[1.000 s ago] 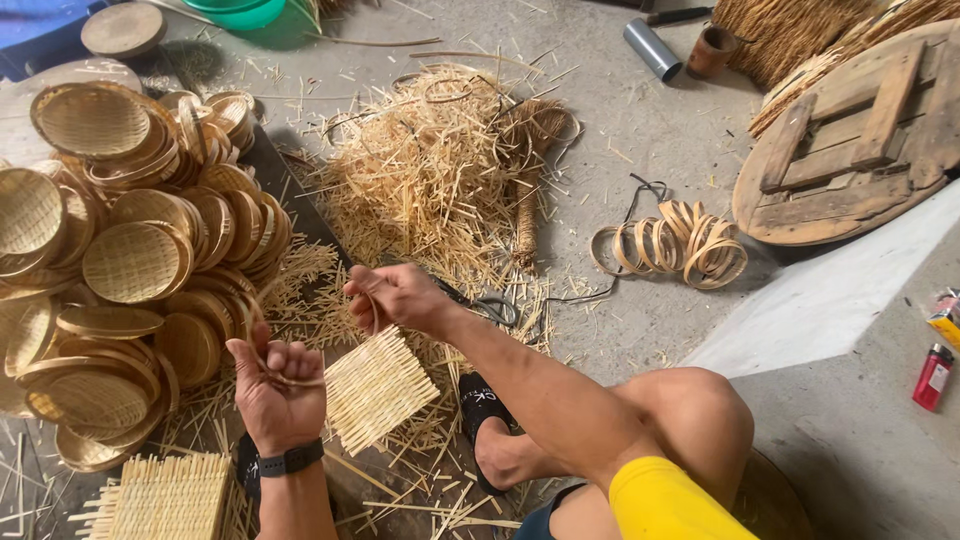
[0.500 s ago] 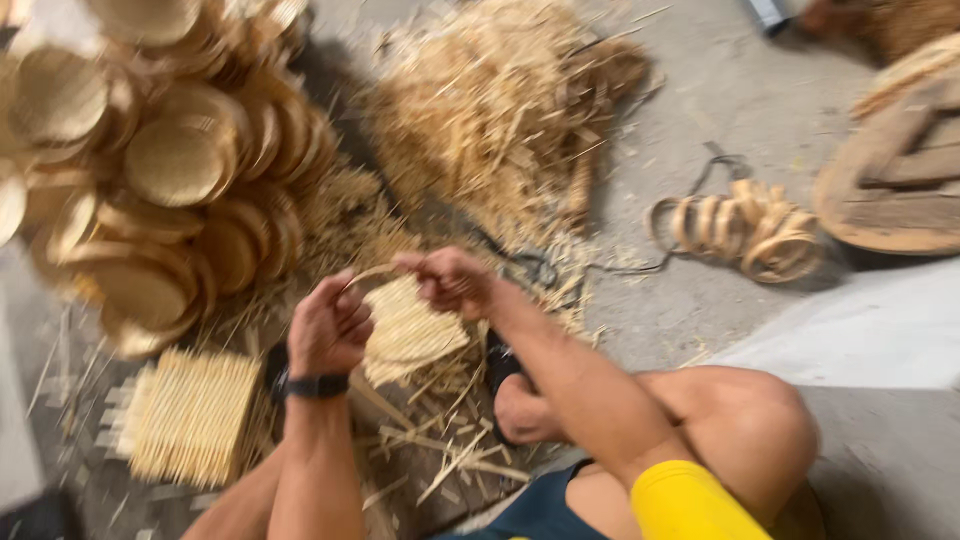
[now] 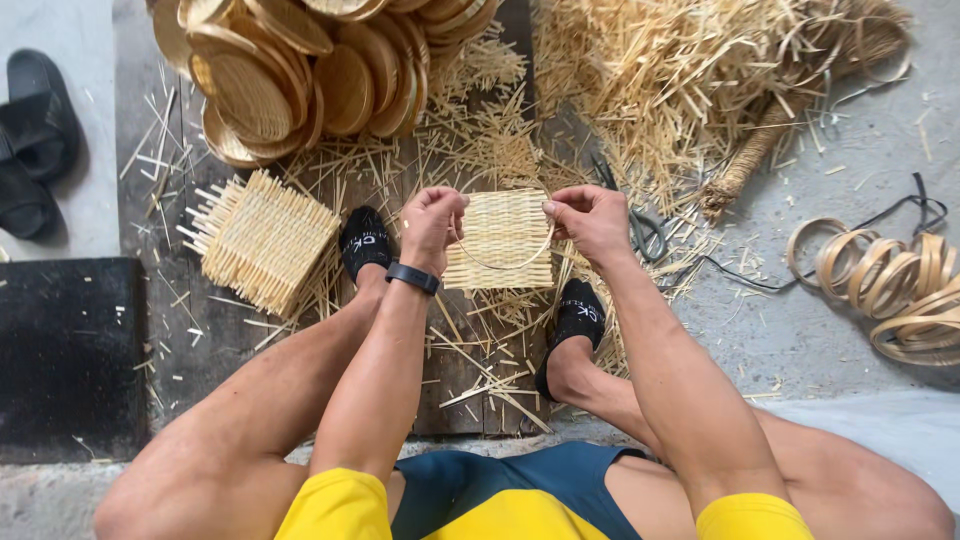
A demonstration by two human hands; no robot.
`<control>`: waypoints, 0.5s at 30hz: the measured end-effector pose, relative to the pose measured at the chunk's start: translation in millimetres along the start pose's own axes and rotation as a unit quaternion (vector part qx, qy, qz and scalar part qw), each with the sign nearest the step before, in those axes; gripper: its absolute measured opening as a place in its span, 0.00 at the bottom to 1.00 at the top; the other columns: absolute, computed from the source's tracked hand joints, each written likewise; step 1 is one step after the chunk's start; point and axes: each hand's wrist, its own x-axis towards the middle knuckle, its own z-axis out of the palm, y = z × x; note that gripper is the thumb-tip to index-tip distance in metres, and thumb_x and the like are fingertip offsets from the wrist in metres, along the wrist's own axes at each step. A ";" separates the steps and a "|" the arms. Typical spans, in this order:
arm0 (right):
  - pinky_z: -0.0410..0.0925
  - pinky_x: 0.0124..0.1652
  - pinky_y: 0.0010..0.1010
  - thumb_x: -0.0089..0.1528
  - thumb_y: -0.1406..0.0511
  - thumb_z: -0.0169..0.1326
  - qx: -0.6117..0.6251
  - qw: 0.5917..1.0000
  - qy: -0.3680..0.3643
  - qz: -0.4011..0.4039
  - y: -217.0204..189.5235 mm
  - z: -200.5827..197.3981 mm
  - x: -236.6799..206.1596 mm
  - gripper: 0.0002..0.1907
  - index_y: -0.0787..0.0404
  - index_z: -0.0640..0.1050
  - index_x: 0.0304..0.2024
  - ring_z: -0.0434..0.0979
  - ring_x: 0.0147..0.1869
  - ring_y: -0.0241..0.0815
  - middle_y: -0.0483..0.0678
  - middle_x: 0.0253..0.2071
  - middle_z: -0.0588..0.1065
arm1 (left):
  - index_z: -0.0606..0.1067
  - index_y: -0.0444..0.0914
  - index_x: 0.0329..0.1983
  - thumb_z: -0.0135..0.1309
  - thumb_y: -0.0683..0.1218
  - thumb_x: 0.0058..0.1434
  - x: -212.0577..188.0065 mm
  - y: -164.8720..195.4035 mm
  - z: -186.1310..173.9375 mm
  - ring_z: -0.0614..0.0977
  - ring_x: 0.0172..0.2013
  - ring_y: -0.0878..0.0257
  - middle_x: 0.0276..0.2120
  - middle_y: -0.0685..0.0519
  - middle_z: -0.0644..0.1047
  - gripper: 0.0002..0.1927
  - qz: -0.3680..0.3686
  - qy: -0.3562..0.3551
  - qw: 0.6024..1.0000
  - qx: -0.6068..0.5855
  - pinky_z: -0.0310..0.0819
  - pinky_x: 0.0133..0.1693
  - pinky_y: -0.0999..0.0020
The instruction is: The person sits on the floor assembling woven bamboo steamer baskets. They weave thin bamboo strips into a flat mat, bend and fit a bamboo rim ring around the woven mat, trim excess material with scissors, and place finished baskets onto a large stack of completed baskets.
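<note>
Head view, looking down between the knees of a seated person. No package, label or sign is legible apart from small white lettering on the black socks (image 3: 365, 243), not reproduced here. The left hand (image 3: 432, 222) and the right hand (image 3: 590, 218) are raised side by side over the dark wooden board (image 3: 150, 215) on the floor, knuckles up, each closed in a pinch. Between them they grip a square woven straw mat (image 3: 500, 238) and a thin bent hoop strip (image 3: 505, 262) that curves across its lower half; the left fingers hold the mat's left edge, the right fingers its right edge. The mat sits level, between the two feet and above the loose straw. The left wrist bears a black wristband (image 3: 412, 277). A second woven square (image 3: 262, 240) with protruding ends lies flat just left of the left foot. A heap of round woven trays (image 3: 290, 65) occupies the upper left; a pile of cut straw (image 3: 690, 75) the upper right. Coiled strips (image 3: 885, 285) lie at the right on the concrete, black sandals (image 3: 35, 140) at the far left.
</note>
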 end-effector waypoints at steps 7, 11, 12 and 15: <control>0.74 0.37 0.29 0.54 0.67 0.68 -0.255 0.963 0.084 -0.033 62.1 36.0 23.6 0.07 0.60 0.86 0.35 0.83 0.32 0.37 0.48 0.30 0.83 | 0.86 0.39 0.36 0.67 0.43 0.50 22.8 -54.4 -26.0 0.84 0.28 0.60 0.29 0.48 0.84 0.09 0.141 0.105 0.874 0.454 0.78 0.34 0.67; 0.74 0.40 0.31 0.53 0.66 0.67 -0.298 0.944 0.116 -0.088 75.0 42.1 24.6 0.07 0.59 0.86 0.34 0.83 0.34 0.41 0.50 0.32 0.83 | 0.86 0.42 0.37 0.66 0.43 0.50 27.7 -61.5 -30.4 0.87 0.32 0.58 0.32 0.46 0.84 0.10 0.118 0.125 0.866 0.470 0.80 0.39 0.66; 0.74 0.40 0.31 0.53 0.66 0.67 -0.293 0.947 0.115 -0.068 75.9 41.7 24.8 0.07 0.58 0.86 0.35 0.83 0.34 0.41 0.50 0.31 0.83 | 0.86 0.42 0.37 0.67 0.43 0.50 27.9 -61.1 -30.3 0.87 0.32 0.58 0.32 0.46 0.84 0.10 0.102 0.128 0.871 0.464 0.80 0.39 0.66; 0.74 0.41 0.31 0.53 0.66 0.66 -0.303 0.946 0.109 -0.048 77.0 39.3 25.2 0.07 0.57 0.87 0.35 0.83 0.33 0.41 0.49 0.31 0.83 | 0.85 0.42 0.37 0.68 0.44 0.50 25.8 -59.3 -30.6 0.87 0.32 0.58 0.32 0.47 0.84 0.10 0.074 0.131 0.876 0.458 0.80 0.40 0.66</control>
